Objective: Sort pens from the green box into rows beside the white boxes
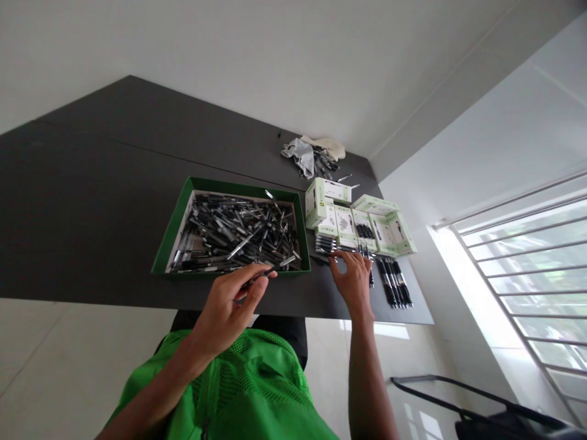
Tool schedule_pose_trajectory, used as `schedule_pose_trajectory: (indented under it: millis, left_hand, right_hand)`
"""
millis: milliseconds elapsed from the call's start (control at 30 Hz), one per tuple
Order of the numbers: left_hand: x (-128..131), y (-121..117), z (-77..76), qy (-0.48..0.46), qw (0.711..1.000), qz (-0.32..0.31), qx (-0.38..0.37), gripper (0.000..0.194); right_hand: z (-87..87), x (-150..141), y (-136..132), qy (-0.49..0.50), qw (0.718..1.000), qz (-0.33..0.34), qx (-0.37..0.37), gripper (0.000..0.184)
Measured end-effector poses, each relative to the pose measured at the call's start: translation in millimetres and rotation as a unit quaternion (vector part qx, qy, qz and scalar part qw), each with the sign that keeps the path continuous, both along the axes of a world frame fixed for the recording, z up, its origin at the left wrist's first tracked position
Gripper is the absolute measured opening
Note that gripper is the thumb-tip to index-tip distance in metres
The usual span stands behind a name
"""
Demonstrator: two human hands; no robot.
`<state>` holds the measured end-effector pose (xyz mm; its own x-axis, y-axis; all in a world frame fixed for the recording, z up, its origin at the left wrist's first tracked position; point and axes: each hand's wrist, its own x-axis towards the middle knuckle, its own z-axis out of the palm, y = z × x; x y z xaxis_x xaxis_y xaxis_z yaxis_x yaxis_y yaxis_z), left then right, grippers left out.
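Observation:
My left hand (236, 299) pinches a black pen (285, 263) with a silvery end, just over the near edge of the green box (160, 253). A jumbled heap of black and silver pens (229, 229) fills that box. My right hand (353, 278) is at the row of pens (324, 243) in front of the small cartons, thumb and forefinger closed on the end of a dark pen lying there. Its other fingers lie over further pens and partly hide them. To the right, several black pens (394, 282) lie side by side on the table.
White-and-green cartons (345, 221) stand at the right, one with pens inside. Behind them, a grey-white cloth (300, 156) lies beside loose pens (325, 162). The dark table (92, 201) meets the wall at the back. A black-framed chair (458, 397) stands at lower right.

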<state>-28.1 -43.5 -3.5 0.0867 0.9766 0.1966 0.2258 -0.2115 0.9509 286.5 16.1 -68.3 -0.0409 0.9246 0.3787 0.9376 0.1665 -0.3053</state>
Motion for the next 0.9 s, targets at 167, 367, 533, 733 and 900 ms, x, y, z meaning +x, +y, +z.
schedule_pose_trajectory:
  millis: [167, 367, 533, 733, 900]
  left_hand:
    - [1, 1, -1.6, -0.003, 1.000, -0.008, 0.001, 0.030]
    - [6, 0, -5.8, 0.024, 0.999, -0.012, 0.022, 0.028]
    - [5, -1, -10.5, 0.057, 0.997, -0.010, 0.056, 0.029]
    - [1, -4, -9.1, 0.062, 0.995, -0.004, 0.079, 0.027]
    - [0, -6, -7.4, 0.071, 0.994, -0.011, 0.085, 0.026]
  right_hand:
    - [19.8, -5, -10, 0.192, 0.980, 0.004, 0.045, 0.017]
    - [66.8, -39, -25, 0.401, 0.904, 0.123, 0.089, 0.007]
    - [101.0, -63, -32, 0.420, 0.884, 0.179, 0.100, 0.007]
    - [116.3, -72, -31, 0.374, 0.904, 0.170, 0.115, 0.016]
    - [120.3, -70, -30, 0.309, 0.925, 0.202, 0.088, 0.010]
